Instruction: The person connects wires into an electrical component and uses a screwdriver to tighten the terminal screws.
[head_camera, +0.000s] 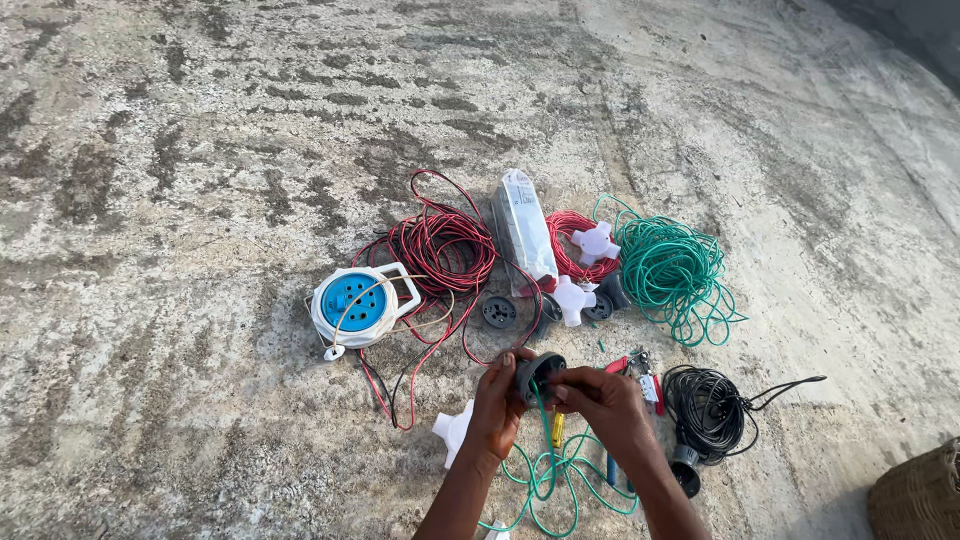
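Concrete floor, stained and patchy. Left: white cable reel with blue socket face. Beside it to the right, a loose red-and-black wire tangle, a small black round fitting at its near edge. Middle far: clear plastic packet, red wire coil, two white cross-shaped plastic pieces (one lies on the red coil). Right of those: green wire coil. Near right: black cable coil, wicker basket at frame edge. Another white plastic piece near centre.

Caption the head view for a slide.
Both hands, left hand and right hand, grip a dark round plastic fitting trailing green wire.
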